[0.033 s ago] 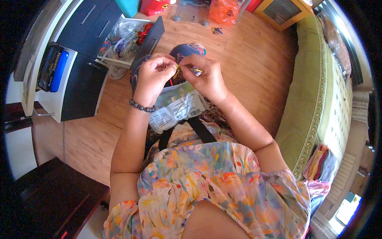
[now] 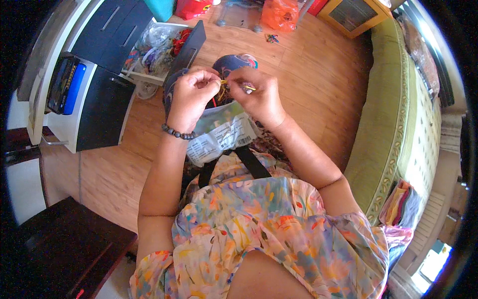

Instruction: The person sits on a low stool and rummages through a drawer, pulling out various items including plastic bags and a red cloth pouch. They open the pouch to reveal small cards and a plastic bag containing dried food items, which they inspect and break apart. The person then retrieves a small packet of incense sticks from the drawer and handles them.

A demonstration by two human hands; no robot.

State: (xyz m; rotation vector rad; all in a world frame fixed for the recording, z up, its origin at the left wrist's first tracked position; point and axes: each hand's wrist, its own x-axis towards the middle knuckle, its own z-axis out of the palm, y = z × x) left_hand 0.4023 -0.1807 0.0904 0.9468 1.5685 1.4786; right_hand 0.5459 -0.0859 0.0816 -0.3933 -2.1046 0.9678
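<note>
We look down on two hands meeting over a dark blue patterned bowl [image 2: 234,64] at the picture's 12 o'clock. The left hand [image 2: 191,97] has thumb and forefinger pressed together on a thin yellow strip [image 2: 225,82]. The right hand [image 2: 259,94] pinches a second yellow piece [image 2: 249,88], which pokes out at 9 o'clock from its fingertips. The two pieces sit nearly tip to tip between the hands, directly above the bowl's mouth, where more thin strands lie in a tangle.

We judge the risk lies in how small the pinch is. The strips are narrow and held only at their ends, so a slight slackening of either thumb could let one slip and fall among the strands below, where it would be hard to find. A hard pull could snap or bend a strip.

A clear printed bag [image 2: 221,139] lies in the lap at 6 o'clock of the hands, touching the bowl's near side. A nudge from a wrist could tip it off. At 9 o'clock stands a white shelf [image 2: 59,134], and at 3 o'clock a green sofa [image 2: 393,129].
</note>
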